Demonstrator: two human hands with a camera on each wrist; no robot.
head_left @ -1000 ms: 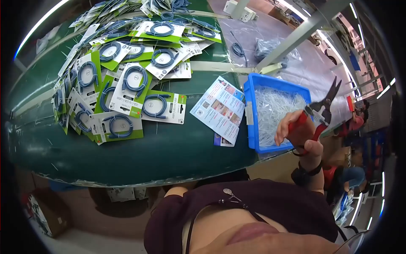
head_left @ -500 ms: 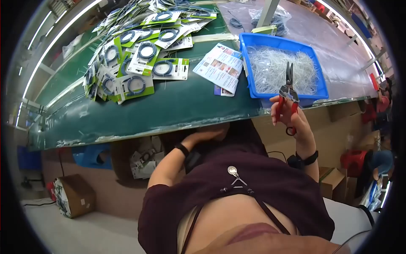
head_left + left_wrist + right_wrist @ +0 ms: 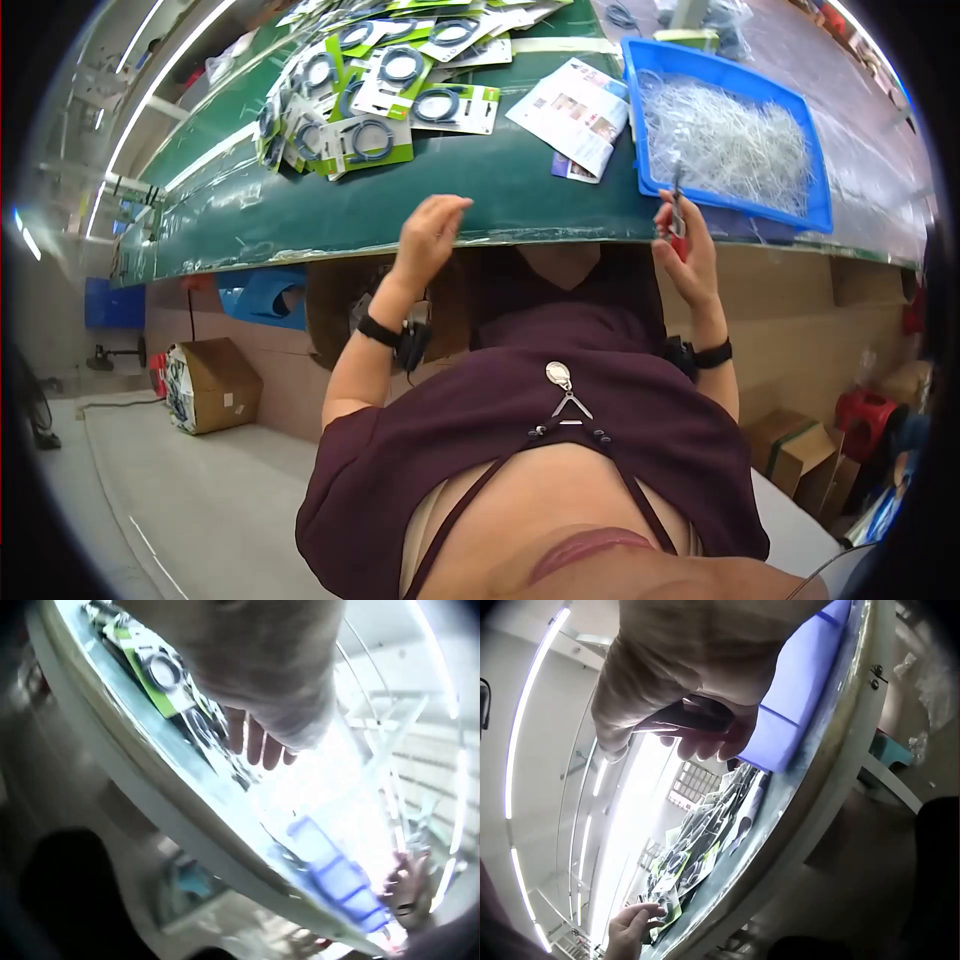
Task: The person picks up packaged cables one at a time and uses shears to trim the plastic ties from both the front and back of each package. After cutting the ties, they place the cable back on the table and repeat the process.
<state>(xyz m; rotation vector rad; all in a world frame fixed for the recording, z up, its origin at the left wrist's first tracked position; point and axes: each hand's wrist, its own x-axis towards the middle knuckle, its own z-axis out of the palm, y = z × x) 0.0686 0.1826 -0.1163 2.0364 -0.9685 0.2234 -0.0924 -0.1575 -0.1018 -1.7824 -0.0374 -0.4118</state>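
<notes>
My right hand grips a pair of red-handled cutting snips at the table's front edge, right by the near side of a blue tray. The blades point up toward the tray. In the right wrist view one dark handle shows under the palm. My left hand is raised at the front edge with its fingers loosely bent and nothing in them. Beyond it on the green table lie packaged blue cables on white and green cards.
Clear plastic trimmings fill the blue tray. A printed leaflet lies left of it. More carded cables are heaped at the back left. Cardboard boxes stand on the floor below the table.
My left hand has come up from below the table edge to the front of it. The right hand with the snips has lowered and turned, and the head view has shifted.
</notes>
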